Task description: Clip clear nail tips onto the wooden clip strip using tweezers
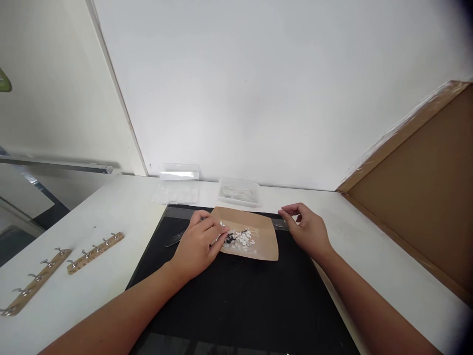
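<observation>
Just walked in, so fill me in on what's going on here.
A person is working with both bare hands over a black mat. The left hand reaches into a brown tray, its fingertips at a pile of small white pieces and black pieces. The right hand is raised to the right of the tray, thumb and forefinger close together; whether either hand grips anything is hard to tell. Behind the mat stand an open clear case and a clear plastic box.

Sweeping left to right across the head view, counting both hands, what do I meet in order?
Nearer hook strip → farther hook strip → left hand → brown paper tray → right hand → brown panel at the right edge.
</observation>
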The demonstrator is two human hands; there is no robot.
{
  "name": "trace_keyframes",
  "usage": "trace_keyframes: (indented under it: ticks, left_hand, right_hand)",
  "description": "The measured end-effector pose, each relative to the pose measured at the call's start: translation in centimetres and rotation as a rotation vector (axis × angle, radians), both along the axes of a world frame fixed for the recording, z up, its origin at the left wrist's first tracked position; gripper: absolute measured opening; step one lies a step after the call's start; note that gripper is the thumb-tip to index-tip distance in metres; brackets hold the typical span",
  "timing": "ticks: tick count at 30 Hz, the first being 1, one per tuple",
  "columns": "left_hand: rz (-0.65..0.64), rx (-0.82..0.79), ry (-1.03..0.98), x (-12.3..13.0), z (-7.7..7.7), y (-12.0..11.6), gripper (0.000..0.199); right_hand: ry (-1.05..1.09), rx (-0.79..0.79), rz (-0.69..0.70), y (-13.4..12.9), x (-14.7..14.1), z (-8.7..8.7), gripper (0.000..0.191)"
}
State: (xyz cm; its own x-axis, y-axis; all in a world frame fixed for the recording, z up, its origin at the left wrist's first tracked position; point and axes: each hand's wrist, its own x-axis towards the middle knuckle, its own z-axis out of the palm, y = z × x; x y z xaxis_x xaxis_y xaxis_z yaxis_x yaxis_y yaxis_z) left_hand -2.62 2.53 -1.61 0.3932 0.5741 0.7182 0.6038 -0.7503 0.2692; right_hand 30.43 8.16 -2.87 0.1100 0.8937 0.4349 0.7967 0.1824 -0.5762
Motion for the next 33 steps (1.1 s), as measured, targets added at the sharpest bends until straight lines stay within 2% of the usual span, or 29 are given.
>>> trace_keyframes:
  ticks: [9,12,15,18,22,26,31,33]
  left_hand:
    - [0.008,-0.012,-0.028,0.1,0.3,-0.2,0.011]
    - [0.008,-0.013,-0.033,0.1,0.2,-0.2,0.012]
    - [0.001,-0.001,-0.029,0.1,0.1,-0.2,0.013]
    - [-0.009,0.01,-0.034,0.1,0.0,-0.2,0.014]
    - [-0.023,0.009,-0.027,0.2,0.1,-0.2,0.015]
    - [-0.033,-0.011,-0.027,0.3,0.4,-0.3,0.013]
    - [-0.052,-0.016,-0.039,0.3,0.6,-0.4,0.012]
    - [-0.052,-0.029,-0.05,0.3,0.5,-0.4,0.011]
  right_hand:
    - [0.058,0.002,0.018,0.0,0.1,-0.2,0.032]
    - [0.141,0.023,0.018,-0.2,0.0,0.0,0.035]
    - [0.304,0.028,0.036,-0.8,-0.7,0.9,0.036]
    - [0.501,0.029,0.119,-1.7,-1.8,2.2,0.037]
    - [0.591,-0.006,0.219,-3.1,-3.2,3.3,0.037]
    - [0.52,0.015,0.291,-4.1,-3.8,3.3,0.036]
    - [0.167,0.066,0.287,-4.3,-3.5,2.5,0.031]
    - [0.093,0.093,0.313,-4.2,-3.4,2.2,0.03]
